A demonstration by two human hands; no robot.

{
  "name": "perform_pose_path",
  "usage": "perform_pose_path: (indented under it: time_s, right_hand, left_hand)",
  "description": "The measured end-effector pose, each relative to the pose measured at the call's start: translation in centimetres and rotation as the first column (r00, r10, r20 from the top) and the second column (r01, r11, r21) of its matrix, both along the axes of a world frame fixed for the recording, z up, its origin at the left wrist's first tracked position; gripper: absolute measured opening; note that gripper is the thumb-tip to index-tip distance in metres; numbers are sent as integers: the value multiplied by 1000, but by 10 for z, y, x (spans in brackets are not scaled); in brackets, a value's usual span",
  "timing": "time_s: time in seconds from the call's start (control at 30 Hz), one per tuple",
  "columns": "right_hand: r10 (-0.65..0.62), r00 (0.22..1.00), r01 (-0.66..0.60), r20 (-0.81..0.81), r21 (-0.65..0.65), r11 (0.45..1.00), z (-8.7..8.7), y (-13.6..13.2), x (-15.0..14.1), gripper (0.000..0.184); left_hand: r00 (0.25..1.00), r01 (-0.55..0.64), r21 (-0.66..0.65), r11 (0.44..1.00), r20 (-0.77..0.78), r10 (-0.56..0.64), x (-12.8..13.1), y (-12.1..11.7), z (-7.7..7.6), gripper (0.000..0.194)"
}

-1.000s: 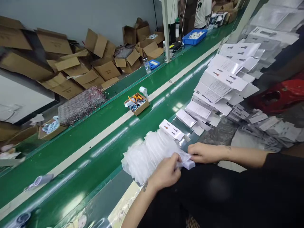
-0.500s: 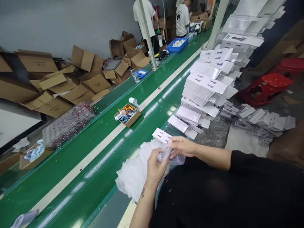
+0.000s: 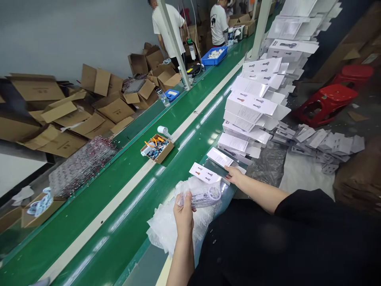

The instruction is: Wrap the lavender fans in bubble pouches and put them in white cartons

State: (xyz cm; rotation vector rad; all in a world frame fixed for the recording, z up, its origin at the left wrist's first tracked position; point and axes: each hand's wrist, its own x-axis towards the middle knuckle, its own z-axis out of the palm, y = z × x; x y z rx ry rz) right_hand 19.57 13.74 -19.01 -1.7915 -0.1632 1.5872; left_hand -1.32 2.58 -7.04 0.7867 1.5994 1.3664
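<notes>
My left hand is closed on a clear plastic bag with a pale purple item inside, held above a heap of clear bags at the near edge of the green conveyor belt. My right hand reaches forward and touches the corner of a white printed card box lying flat beside the heap. Its fingers are curled on the box's edge. Another flat white box lies just beyond.
A long leaning stack of white card boxes runs along the belt's right side. A small open carton of tools and a tape roll sit mid-belt. Flattened brown cartons pile up left. Red stools stand right. Two people work far back.
My hands have separated: the left keeps the bagged item and has lifted slightly, while the right has let go and reached forward to the white box. The view has tilted up.
</notes>
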Motion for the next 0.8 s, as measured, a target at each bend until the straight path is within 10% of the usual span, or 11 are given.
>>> perform_pose_path:
  time_s: [0.33, 0.5, 0.6, 0.7, 0.8]
  right_hand:
    - [-41, 954, -136, 299, 546, 827, 41, -54, 1, 27]
    - [105, 631, -714, 769, 522, 467, 74, -7, 11, 64]
    - [264, 506, -852, 821, 428, 302, 83, 29, 13, 78]
    - [355, 532, -846, 768, 497, 192, 81, 53, 10, 75]
    - [370, 593, -805, 715, 543, 239, 71, 64, 4, 65]
  left_hand:
    - [900, -304, -65, 951, 307, 309, -48, 3, 2, 34]
    - [884, -264, -67, 962, 382, 269, -34, 32, 11, 35]
    - [892, -178, 15, 984, 426, 155, -5, 67, 17, 39]
    - [965, -95, 112, 989, 254, 64, 20, 105, 16, 40]
    - [938, -6, 205, 979, -337, 76, 28, 124, 9, 33]
